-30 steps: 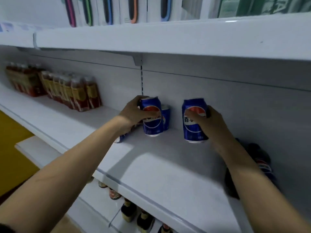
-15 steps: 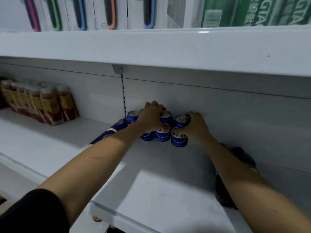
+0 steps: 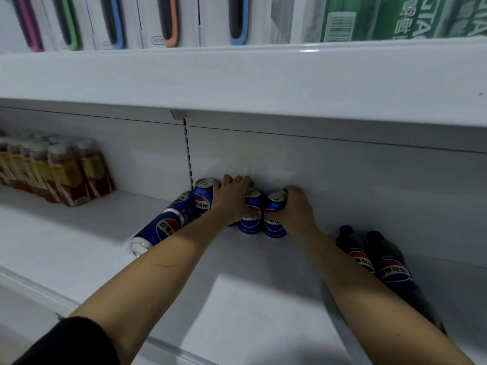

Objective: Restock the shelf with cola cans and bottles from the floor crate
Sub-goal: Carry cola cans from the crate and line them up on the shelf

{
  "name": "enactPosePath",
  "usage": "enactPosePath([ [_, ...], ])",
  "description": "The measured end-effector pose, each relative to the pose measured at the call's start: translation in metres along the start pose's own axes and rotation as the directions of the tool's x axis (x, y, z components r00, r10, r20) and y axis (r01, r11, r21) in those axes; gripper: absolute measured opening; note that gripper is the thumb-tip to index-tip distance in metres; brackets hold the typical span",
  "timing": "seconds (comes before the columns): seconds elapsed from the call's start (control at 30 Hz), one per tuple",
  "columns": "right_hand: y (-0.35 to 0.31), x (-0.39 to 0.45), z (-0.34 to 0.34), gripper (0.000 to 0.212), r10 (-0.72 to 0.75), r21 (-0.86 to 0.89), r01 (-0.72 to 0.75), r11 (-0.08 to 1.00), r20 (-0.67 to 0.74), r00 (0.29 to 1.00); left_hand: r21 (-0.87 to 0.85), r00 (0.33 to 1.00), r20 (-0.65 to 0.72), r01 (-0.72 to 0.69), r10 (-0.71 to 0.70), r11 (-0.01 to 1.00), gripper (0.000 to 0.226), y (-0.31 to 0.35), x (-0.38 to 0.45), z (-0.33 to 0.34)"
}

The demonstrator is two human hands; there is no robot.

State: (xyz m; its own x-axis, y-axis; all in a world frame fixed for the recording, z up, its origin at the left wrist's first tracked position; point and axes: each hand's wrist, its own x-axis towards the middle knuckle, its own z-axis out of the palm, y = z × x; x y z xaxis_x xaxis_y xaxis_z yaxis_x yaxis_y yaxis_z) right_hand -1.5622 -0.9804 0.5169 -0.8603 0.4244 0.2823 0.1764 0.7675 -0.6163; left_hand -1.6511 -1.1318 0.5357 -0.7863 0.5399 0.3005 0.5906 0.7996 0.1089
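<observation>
From the head view, the left hand (image 3: 233, 200) clasps one upright cola can (image 3: 250, 216) and the right hand (image 3: 296, 210) wraps another (image 3: 275, 216) at the shelf (image 3: 263, 306) back, so best seat both flat before letting go.

Up top, white boxes w/ colored handles showing thru (image 3: 168, 22) are sitting in a row, pink, green, blue, orange, blue again. Green cartons w/ white lettering (image 3: 395, 17) are standing just to their right. Over on the far left, shrink-wrapped red drink bottles w/ yellow labels (image 3: 60, 172) are sitting against the back panel, kinda blurry tho.
</observation>
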Motion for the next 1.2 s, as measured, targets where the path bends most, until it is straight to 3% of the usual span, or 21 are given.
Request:
enactPosePath([
  [0.2,-0.007,-0.007,-0.001,0.079,-0.004,-0.034,0.005,0.999,0.027,1.0,0.011,1.0,-0.013,0.017,-0.017,1.0,0.087,0.006,-0.008,0.002],
  [0.43,-0.013,-0.025,-0.012,0.067,-0.023,-0.101,0.025,0.995,0.016,1.0,-0.052,0.999,-0.018,0.046,-0.047,0.998,0.09,0.012,-0.022,-0.002],
  [0.63,-0.015,-0.046,-0.021,0.055,-0.042,-0.042,0.043,0.998,0.029,0.999,-0.179,0.987,-0.068,0.131,-0.145,0.975,0.074,0.02,-0.051,-0.002],
  [0.73,-0.018,-0.059,-0.028,0.049,0.011,0.087,-0.014,0.996,0.036,0.999,-0.478,0.972,-0.022,0.195,-0.234,0.856,0.066,0.028,-0.065,-0.008],
  [0.8,-0.021,-0.067,-0.032,0.043,-0.008,0.074,0.003,0.997,0.07,0.998,-0.746,0.965,0.077,0.222,-0.25,0.628,0.065,0.035,-0.077,-0.017],
  [0.87,-0.019,-0.075,-0.031,0.042,0.013,0.067,-0.021,0.998,0.115,0.993,-0.837,0.95,0.176,0.283,-0.259,0.468,0.068,0.041,-0.088,-0.023],
  [0.93,-0.02,-0.086,-0.033,0.041,-0.003,0.037,-0.002,0.999,0.119,0.993,-0.849,0.937,0.212,0.317,-0.277,0.423,0.084,0.041,-0.094,-0.022],
  [1.0,-0.028,-0.099,-0.043,0.041,0.042,0.13,-0.053,0.99,0.084,0.996,-0.866,0.925,0.244,0.343,-0.293,0.363,0.094,0.041,-0.1,-0.022],
  [1.13,-0.054,-0.14,-0.068,0.045,0.165,0.281,-0.174,0.944,0.053,0.985,-0.88,0.925,0.275,0.352,-0.264,0.318,0.073,0.057,-0.143,-0.055],
  [1.2,-0.068,-0.173,-0.084,0.049,0.219,0.368,-0.22,0.903,0.047,0.975,-0.882,0.932,0.277,0.343,-0.232,0.322,0.082,0.057,-0.161,-0.06],
])
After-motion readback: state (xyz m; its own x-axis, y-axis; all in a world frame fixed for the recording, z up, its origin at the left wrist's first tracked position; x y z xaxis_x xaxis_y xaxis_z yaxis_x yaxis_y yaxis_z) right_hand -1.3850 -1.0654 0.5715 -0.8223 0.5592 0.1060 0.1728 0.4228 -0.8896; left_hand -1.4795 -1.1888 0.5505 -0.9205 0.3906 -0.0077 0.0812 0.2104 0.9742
